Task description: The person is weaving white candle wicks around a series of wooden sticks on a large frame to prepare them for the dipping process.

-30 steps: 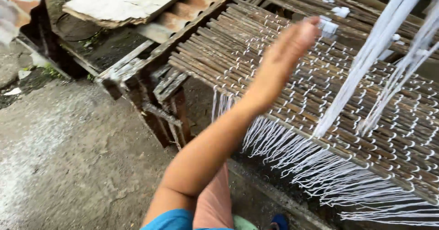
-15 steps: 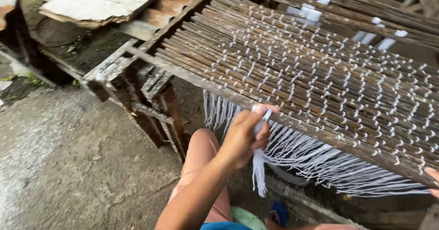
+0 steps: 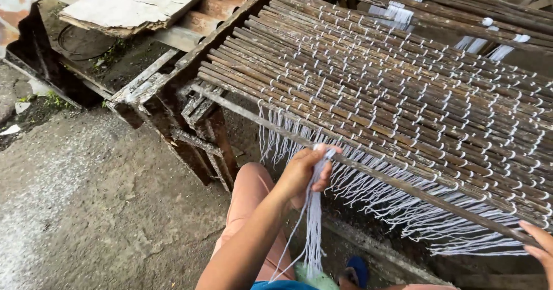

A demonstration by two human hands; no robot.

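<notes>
White strings (image 3: 314,221) gripped in left hand (image 3: 305,172) beside stick mat (image 3: 403,94); right hand's (image 3: 541,241) grip unclear.

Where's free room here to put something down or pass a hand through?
Free: the bare concrete floor, bordered by the wooden frame leg and the person's knee. Also the flat board at top left. Crowded: the stick mat is bound all over with white string; the fringe fills its near edge, where the left hand grips a string bundle.

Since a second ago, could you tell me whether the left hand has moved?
Yes: the left hand has come down off the stick mat to its near edge, gripping white strings.
</notes>
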